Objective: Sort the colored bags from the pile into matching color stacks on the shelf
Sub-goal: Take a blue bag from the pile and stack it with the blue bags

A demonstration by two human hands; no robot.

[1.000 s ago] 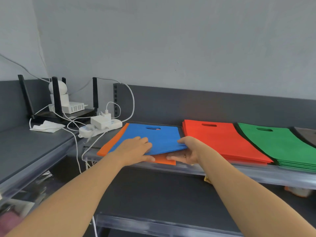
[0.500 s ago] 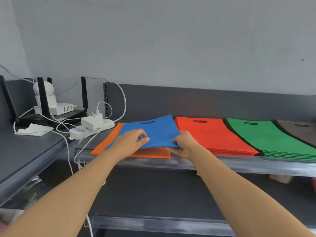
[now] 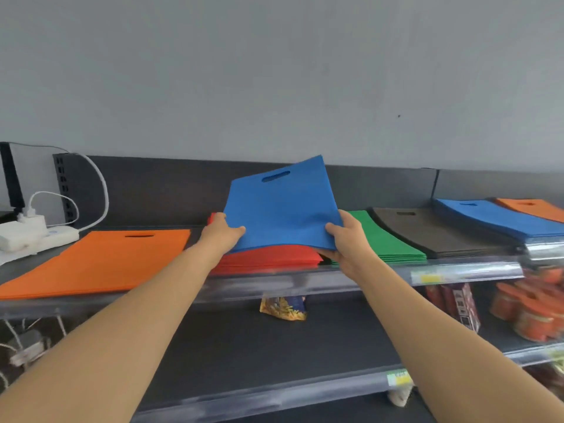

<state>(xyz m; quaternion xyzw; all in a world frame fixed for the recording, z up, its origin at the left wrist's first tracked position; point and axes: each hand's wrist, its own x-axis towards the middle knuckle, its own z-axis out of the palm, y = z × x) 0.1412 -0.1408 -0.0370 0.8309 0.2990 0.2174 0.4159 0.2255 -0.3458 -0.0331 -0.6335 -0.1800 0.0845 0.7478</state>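
One blue bag is up off the shelf, tilted above the red stack, with two hands on it. The left hand and right hand each pinch a near corner, thumb on top, fingers curled beneath and mostly hidden. Six lots of bags lie along the shelf: orange pile at left, the red, green stack, dark grey stack, blue stack, second orange stack — this last cut off by the right edge; bags per stack cannot be counted, and the packets on the level below are blurred.
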